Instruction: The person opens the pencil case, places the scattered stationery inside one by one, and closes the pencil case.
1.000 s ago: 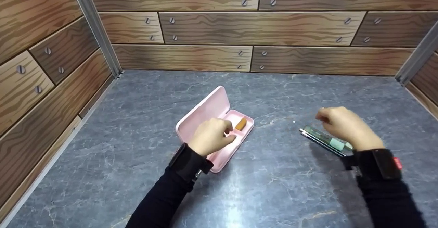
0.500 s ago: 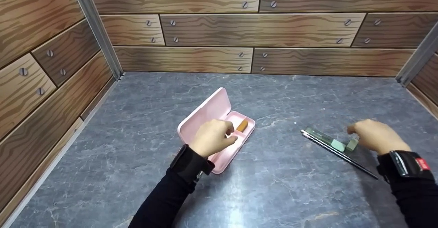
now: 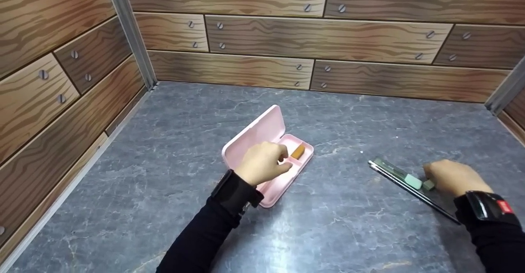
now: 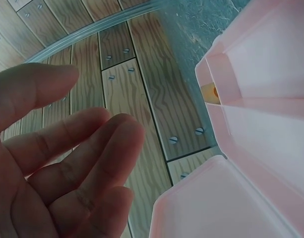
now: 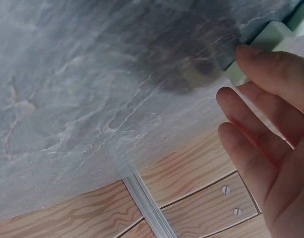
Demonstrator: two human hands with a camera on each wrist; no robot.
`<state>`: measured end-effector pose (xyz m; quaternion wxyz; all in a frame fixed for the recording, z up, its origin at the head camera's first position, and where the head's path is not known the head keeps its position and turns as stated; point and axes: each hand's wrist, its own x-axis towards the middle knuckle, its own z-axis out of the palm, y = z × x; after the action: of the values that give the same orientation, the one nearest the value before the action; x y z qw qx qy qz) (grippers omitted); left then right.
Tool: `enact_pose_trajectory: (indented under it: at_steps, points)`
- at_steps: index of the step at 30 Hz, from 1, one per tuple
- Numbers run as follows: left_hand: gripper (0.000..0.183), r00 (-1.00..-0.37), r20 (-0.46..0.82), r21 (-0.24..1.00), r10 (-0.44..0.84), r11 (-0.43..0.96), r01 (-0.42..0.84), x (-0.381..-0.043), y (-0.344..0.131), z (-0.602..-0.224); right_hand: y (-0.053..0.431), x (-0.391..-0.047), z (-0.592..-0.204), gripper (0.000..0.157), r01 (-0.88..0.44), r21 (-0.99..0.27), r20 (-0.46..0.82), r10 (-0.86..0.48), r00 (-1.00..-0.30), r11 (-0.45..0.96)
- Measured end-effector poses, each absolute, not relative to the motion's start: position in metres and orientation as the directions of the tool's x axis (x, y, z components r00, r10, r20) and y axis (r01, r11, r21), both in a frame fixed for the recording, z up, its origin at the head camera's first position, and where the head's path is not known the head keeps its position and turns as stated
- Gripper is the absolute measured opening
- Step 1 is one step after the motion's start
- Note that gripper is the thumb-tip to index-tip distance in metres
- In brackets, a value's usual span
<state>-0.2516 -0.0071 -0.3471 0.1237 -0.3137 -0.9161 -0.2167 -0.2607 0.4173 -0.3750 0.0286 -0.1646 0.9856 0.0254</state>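
Note:
A pink pencil case (image 3: 283, 183) lies with its lid raised on the left. An orange-brown block (image 3: 298, 151) sits in its small far compartment. My left hand (image 3: 264, 162) hovers over the case, loosely curved, with nothing between thumb and fingers in the left wrist view. On the right, my right hand (image 3: 457, 176) is down at a small green block (image 3: 428, 185), perhaps an eraser. The right wrist view has thumb and forefinger pinching the end of this block (image 5: 273, 37); the hand partly covers it.
Left of the right hand lie two thin dark pencils (image 3: 414, 191), side by side. Along them is a dark green longish piece (image 3: 387, 165) with a mint-green block (image 3: 413, 181) at its near end. Wood-patterned walls (image 3: 262, 70) enclose the grey marbled table (image 3: 336, 232).
My right hand has moved right from above the pencils, then lowered onto the small green block. My left hand keeps its place over the case. The head view has shifted slightly.

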Motion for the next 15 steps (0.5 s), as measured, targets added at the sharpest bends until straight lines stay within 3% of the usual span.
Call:
enact_pose_trajectory:
  at_steps: [9, 15]
  points:
    - [0.018, -0.776, 0.341, 0.323, 0.530, 0.709, 0.627, -0.252, -0.004, -0.346, 0.433, -0.254, -0.373, 0.020, -0.275, 0.004, -0.168, -0.270, -0.948, 0.961]
    - [0.018, -0.780, 0.349, 0.329, 0.519, 0.711, 0.621, -0.251, -0.005, -0.345, 0.440, -0.252, -0.369, 0.024, -0.290, -0.026, -0.137, -0.291, -0.947, 0.957]
